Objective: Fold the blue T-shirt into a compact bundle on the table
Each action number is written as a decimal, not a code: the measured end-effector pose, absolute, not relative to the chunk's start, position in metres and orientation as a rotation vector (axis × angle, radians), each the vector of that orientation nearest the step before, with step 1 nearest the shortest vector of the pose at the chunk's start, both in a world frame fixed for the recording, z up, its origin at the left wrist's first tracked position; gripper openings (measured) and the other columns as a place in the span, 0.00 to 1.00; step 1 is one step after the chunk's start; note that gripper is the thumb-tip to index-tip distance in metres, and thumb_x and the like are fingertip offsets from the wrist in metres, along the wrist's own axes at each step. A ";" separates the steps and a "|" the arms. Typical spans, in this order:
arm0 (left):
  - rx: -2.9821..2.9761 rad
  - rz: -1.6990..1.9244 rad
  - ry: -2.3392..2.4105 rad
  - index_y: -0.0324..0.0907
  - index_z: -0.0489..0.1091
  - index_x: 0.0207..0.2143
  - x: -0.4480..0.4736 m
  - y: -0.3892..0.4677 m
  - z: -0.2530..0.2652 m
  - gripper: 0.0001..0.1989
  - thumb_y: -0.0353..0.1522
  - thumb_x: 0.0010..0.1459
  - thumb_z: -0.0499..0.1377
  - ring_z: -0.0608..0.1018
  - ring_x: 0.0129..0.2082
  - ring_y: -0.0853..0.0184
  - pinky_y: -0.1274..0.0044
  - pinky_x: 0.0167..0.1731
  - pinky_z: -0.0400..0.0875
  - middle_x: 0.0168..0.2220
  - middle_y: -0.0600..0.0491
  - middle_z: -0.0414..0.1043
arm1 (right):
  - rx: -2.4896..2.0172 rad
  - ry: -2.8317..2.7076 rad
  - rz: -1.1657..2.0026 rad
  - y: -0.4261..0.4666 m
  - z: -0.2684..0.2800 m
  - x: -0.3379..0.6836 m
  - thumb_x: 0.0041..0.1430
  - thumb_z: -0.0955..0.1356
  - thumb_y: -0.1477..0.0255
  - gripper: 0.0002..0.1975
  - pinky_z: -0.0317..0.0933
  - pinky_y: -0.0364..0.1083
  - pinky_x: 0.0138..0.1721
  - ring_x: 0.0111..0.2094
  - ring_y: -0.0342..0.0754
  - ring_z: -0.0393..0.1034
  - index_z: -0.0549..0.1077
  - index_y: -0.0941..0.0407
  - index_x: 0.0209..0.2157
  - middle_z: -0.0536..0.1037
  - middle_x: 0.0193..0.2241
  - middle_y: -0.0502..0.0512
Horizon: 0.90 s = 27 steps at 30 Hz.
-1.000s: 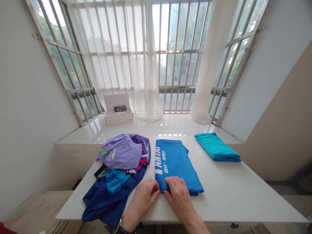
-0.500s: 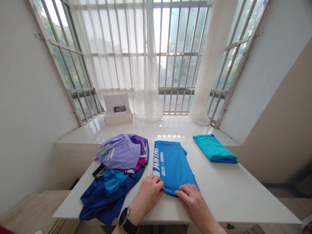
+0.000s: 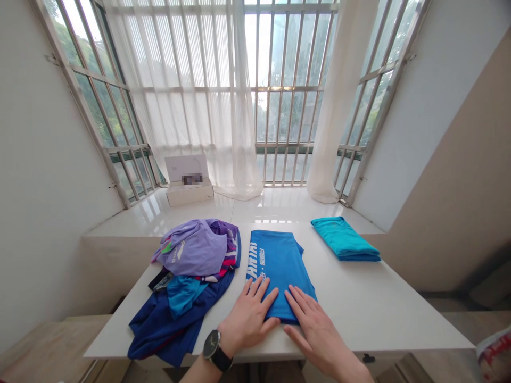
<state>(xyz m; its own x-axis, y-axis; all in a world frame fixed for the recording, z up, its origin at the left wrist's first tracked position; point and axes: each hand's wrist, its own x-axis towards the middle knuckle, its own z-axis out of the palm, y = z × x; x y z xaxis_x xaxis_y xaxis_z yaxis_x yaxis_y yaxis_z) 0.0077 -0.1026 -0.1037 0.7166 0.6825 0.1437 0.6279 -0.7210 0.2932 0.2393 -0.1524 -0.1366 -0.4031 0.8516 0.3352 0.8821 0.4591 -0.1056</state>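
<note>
A blue T-shirt (image 3: 279, 260) with white lettering lies folded lengthwise in the middle of the table, its near end beneath my hands. My left hand (image 3: 251, 311), with a black watch on the wrist, rests flat on its lower left part, fingers spread. On the lower right part lies my right hand (image 3: 309, 316), fingers stretched out and thumb apart. Neither hand grips the cloth.
Left of the shirt is a loose heap of clothes (image 3: 195, 250) in purple, pink and dark blue. A folded teal garment (image 3: 345, 239) sits at the right back of the white table (image 3: 379, 314). An open white box (image 3: 189, 191) stands on the window ledge.
My fingers have let go of the shirt's near edge and opened out flat on the cloth. Both hands have moved slightly forward onto it. The view has shifted a little.
</note>
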 end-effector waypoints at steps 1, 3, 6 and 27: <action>2.693 0.347 1.025 0.49 0.52 0.69 0.004 -0.107 -0.103 0.34 0.49 0.66 0.53 0.52 0.70 0.49 0.54 0.66 0.46 0.71 0.44 0.48 | -1.462 -2.389 -0.092 -0.158 -0.137 0.241 0.63 0.65 0.54 0.37 0.65 0.59 0.59 0.64 0.60 0.61 0.57 0.54 0.68 0.62 0.66 0.62; 2.683 0.329 0.984 0.50 0.50 0.70 -0.003 -0.118 -0.099 0.37 0.51 0.63 0.56 0.50 0.70 0.48 0.53 0.66 0.46 0.71 0.44 0.45 | -1.440 -2.406 -0.050 -0.170 -0.137 0.244 0.56 0.70 0.52 0.44 0.64 0.58 0.60 0.65 0.62 0.60 0.54 0.54 0.69 0.59 0.67 0.62; 2.677 0.316 0.939 0.52 0.46 0.70 -0.010 -0.133 -0.100 0.42 0.53 0.60 0.58 0.48 0.70 0.46 0.52 0.66 0.46 0.72 0.45 0.42 | -1.372 -2.406 -0.112 -0.183 -0.142 0.251 0.51 0.74 0.57 0.48 0.67 0.55 0.57 0.62 0.62 0.63 0.54 0.54 0.69 0.62 0.66 0.63; 2.548 0.367 0.980 0.41 0.72 0.45 0.007 -0.064 -0.079 0.16 0.23 0.54 0.55 0.76 0.49 0.57 0.70 0.51 0.70 0.49 0.45 0.75 | -1.490 -2.132 -0.057 -0.111 -0.129 0.277 0.59 0.61 0.78 0.19 0.74 0.50 0.41 0.42 0.52 0.79 0.77 0.51 0.45 0.82 0.44 0.57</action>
